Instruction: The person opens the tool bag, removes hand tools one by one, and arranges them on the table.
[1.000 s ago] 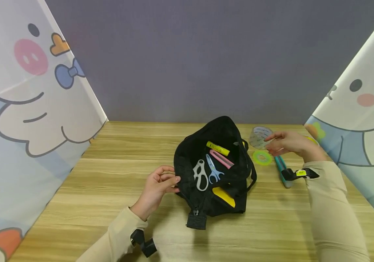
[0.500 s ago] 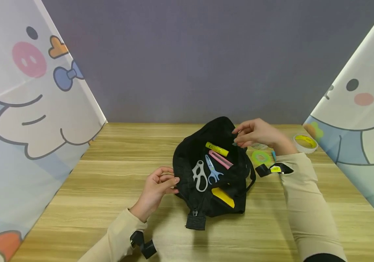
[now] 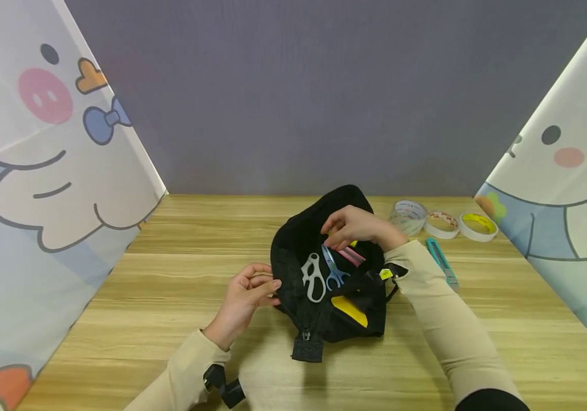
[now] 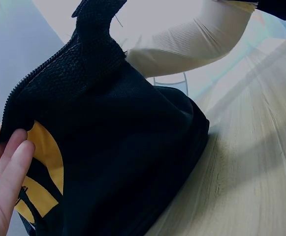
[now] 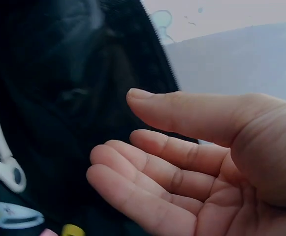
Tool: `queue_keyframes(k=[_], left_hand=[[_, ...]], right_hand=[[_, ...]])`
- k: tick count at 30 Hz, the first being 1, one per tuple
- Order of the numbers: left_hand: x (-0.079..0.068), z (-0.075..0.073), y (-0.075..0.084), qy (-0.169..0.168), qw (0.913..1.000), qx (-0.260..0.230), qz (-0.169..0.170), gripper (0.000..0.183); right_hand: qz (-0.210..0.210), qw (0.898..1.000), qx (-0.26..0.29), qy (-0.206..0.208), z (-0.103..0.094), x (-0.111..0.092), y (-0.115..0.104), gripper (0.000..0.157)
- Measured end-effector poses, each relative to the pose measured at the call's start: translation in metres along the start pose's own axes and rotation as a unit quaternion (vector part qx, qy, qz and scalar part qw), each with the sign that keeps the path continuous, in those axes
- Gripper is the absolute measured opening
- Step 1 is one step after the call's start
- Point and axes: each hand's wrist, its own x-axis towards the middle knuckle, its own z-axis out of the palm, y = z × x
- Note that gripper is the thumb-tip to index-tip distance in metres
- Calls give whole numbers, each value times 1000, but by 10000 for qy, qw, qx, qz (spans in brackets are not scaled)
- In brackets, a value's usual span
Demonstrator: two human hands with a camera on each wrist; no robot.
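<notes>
A black zip bag (image 3: 285,248) lies on the table with its mouth spread. My left hand (image 3: 242,297) pinches its left edge between thumb and fingers, also seen in the left wrist view. My right hand (image 3: 352,225) hovers over the opening; in the right wrist view its fingers are loosely bent and hold nothing. Inside the bag lie white-handled scissors (image 3: 314,268), blue scissors (image 3: 330,261) and a pink utility knife (image 3: 353,258), partly covered by the hand. A yellow tube's end (image 5: 73,230) shows low in the right wrist view.
Right of the bag are a clear tape roll (image 3: 409,209), a white tape roll (image 3: 442,233), a yellow-cored tape roll (image 3: 478,236) and a teal utility knife (image 3: 441,261). A grey panel (image 3: 293,114) stands behind the table (image 3: 196,228).
My right hand has moved left from the tape rolls to above the bag's opening. The green tape roll is no longer visible, the right sleeve being over its place. My left hand stays put.
</notes>
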Motion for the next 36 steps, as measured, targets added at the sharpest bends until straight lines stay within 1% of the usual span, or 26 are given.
queue_keyframes(k=[4,8,14,17,21,26,32,36], left_hand=[[0,0,1,17,10000,-13,1,24],[1,0,1,-13,10000,-26,52,25],[2,-1,1,-30,9999,-2,117,26],[2,-1,0,-65,9999,1,137,25],[2,-2,0,-103,9998,-29,178,24],[2,-2,-1,-151,9996,-56,249,24],[2,-2,-1,-125,9997,3,229,25],[2,-2,-2,-119,9997,7,220,25]], right_hand=[[218,9993,26,-295,10,9,-1,35],[548,9974,166,-435,17,19,5,36],[1154,9913,427,-461,26,31,21,26],[1365,9891,334,-446,30,34,27,20],[1603,9862,-8,-403,35,38,30,17],[1912,9805,-281,-346,44,43,35,22],[2028,9781,-473,14,59,49,44,31],[2101,9753,-648,201,63,53,48,33]])
